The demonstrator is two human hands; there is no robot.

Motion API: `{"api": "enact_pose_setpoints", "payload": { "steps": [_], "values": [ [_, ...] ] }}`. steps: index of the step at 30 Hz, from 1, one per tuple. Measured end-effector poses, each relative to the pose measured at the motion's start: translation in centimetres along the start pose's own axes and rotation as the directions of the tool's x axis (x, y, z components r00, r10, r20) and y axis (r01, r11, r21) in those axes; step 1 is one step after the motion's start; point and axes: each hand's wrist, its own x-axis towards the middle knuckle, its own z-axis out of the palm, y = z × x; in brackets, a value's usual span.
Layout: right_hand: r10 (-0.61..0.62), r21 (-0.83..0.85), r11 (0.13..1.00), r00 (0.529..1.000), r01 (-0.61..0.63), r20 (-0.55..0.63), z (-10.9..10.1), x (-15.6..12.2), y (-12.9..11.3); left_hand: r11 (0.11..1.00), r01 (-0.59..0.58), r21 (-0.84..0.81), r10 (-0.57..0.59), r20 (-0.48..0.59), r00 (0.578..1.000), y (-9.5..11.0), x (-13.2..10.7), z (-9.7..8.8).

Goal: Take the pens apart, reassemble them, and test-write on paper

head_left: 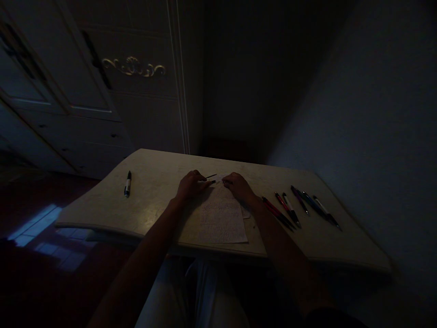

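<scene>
Above the far end of a sheet of paper (223, 223), my two hands are close together. My left hand (192, 186) is closed, with a thin dark stick (210, 176), like part of a pen, pointing out past its fingers. A short dark piece (213, 182) shows at its fingertips too. My right hand (236, 184) is bent in a pinch by the paper's top edge; what its fingers hold is too small and dark to make out. Handwriting-like marks cover the sheet, and a second paper's corner (246, 212) peeks out beneath it on the right.
Several pens (288, 209) lie fanned out on the table (164, 173) to the right of my forearm. A single white and black pen (127, 184) rests at the left. Behind stands a cabinet (143, 109); a wall (368, 136) borders the right side. The light is dim.
</scene>
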Motion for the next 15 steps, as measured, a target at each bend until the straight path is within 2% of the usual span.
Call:
{"api": "enact_pose_setpoints", "payload": {
  "steps": [3,5,8,10,12,15],
  "values": [
    [0.037,0.070,0.997,0.999,-0.035,-0.031,-0.2,0.1,0.2,0.997,0.009,-0.083,-0.021,-0.145,0.989,0.0,0.2,-0.1],
    [0.059,0.119,0.992,0.996,-0.052,-0.059,-0.2,0.3,0.4,0.990,0.031,-0.138,-0.065,-0.249,0.966,0.0,0.4,-0.3],
    [0.110,0.190,0.978,0.984,-0.082,-0.142,-0.2,0.5,0.8,0.965,0.088,-0.245,-0.179,-0.382,0.907,-0.1,0.9,-0.7],
    [0.161,0.246,0.964,0.960,-0.103,-0.228,-0.3,0.7,1.0,0.910,0.134,-0.391,-0.310,-0.433,0.846,-0.3,1.2,-1.1],
    [0.234,0.317,0.940,0.918,-0.129,-0.320,-0.5,0.7,1.2,0.781,0.169,-0.601,-0.493,-0.428,0.758,-0.8,1.6,-1.6],
    [0.362,0.404,0.896,0.830,-0.184,-0.424,-1.1,0.7,1.5,0.454,0.169,-0.875,-0.762,-0.283,0.582,-1.8,2.0,-2.3]
  ]
}}
